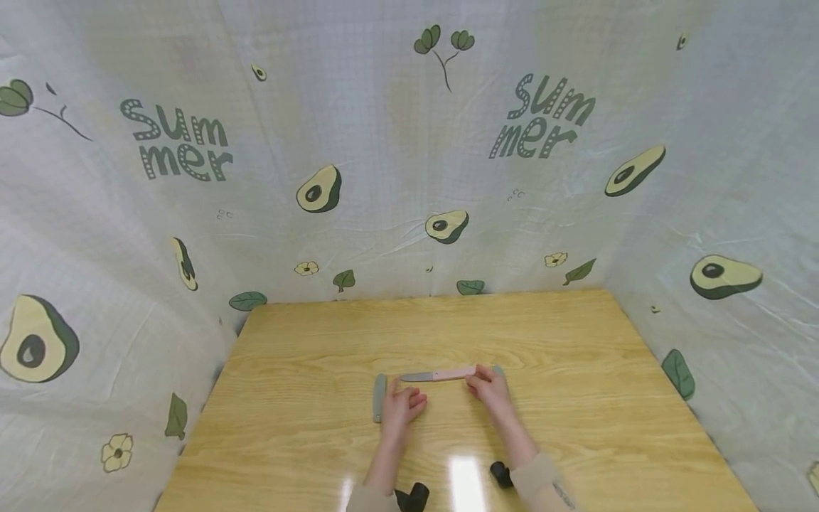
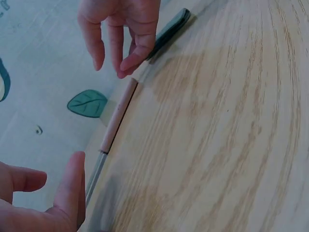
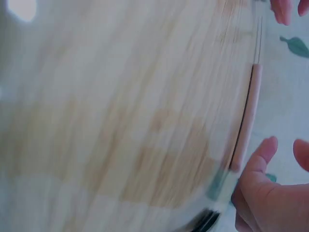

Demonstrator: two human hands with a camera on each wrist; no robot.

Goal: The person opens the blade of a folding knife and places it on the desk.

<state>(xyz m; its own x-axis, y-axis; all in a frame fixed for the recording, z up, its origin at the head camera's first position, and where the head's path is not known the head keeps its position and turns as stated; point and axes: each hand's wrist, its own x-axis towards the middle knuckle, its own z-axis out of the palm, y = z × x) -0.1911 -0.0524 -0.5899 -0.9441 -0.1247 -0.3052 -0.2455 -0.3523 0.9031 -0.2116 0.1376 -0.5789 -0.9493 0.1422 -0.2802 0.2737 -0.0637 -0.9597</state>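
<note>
Head view: one pink-handled knife (image 1: 441,375) is lying at 12 o'clock between left hand (image 1: 399,407) and right hand (image 1: 490,391), both gripping nothing, fingers relaxed. Two long, round-ended grey-green pieces (image 1: 379,400) are lying at left's 10, right's 1. Avocado-print fabric (image 1: 397,142) is hanging around the wood-grain table (image 1: 288,427).

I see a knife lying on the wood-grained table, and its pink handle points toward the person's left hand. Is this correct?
Not quite: the pink handle points toward the right hand, and the blade toward the left hand, as the head view shows. The knife does lie on the wood-grained table.
</note>
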